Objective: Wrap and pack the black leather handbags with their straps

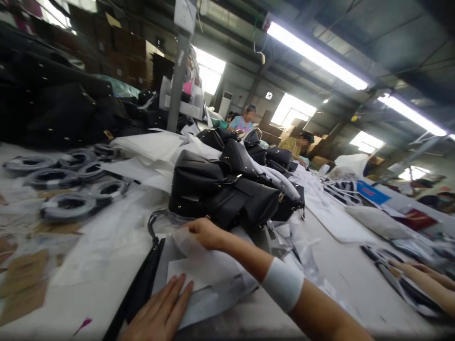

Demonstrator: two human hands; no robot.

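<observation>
In front of me on the table lies a black bag [142,284] with its strap, partly covered by translucent wrapping sheets. My left hand [159,312] rests flat with fingers stretched on the near edge of these layers, beside a white sheet [185,273]. Above it, my right hand [206,234] has its fingers closed on the raised edge of a thin translucent sheet [209,263]; the fingertips are partly hidden. A white band [283,284] goes round my right forearm. Just beyond my hands a pile of black handbags [227,189] stands close.
Wrapped coiled straps [69,207] and brown cardboard pieces [24,274] lie at left. White sheets [149,147] are stacked behind. At the right edge, a co-worker's hands [419,279] handle a dark strap-like item. A grey post [177,85] rises behind the pile; people sit farther back.
</observation>
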